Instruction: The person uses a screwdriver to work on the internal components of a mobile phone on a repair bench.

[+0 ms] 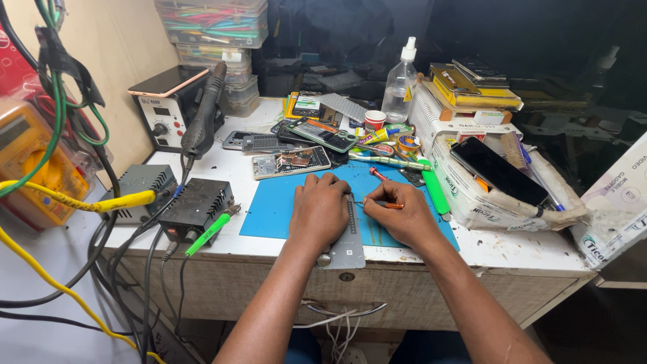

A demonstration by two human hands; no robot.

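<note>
1. Left hand [318, 210]: palm down, fingers pressed together and curled over a grey phone panel [349, 232], holding it flat against the mat.
2. Right hand [403, 217]: fingers pinched around a thin orange-handled tool [385, 204], whose tip points left toward the panel's upper edge.
3. Grey phone panel: lies upright on the blue work mat [273, 210], its lower end overhanging the mat's front edge onto the bench, between the two hands.
4. Blue work mat: rectangular, on the front centre of the white bench top [512, 246]; a red-tipped screwdriver [377, 174] and a green-handled tool [435, 192] rest on its far right part.
5. Just beyond the mat: an opened phone [291, 162] with its circuit board exposed, a second phone [322, 135] face up, glue tubes, a small roll of tape.
6. Bench, left: two black power units [195, 202] with cables, a green probe [207, 234], a hot-air station [167, 108] with its black handpiece standing in the holder.
7. Bench, right: white cartons [472, 195] with a black phone [497, 170] lying on top; a clear bottle [400, 82] behind.
8. Bench front: worn wooden drawer with a metal handle [344, 311].
9. Room: beige wall at left, a yellow multimeter [27, 162] and green and yellow leads hanging; stacked plastic storage boxes [214, 27] at the back; dark background behind the bench.
</note>
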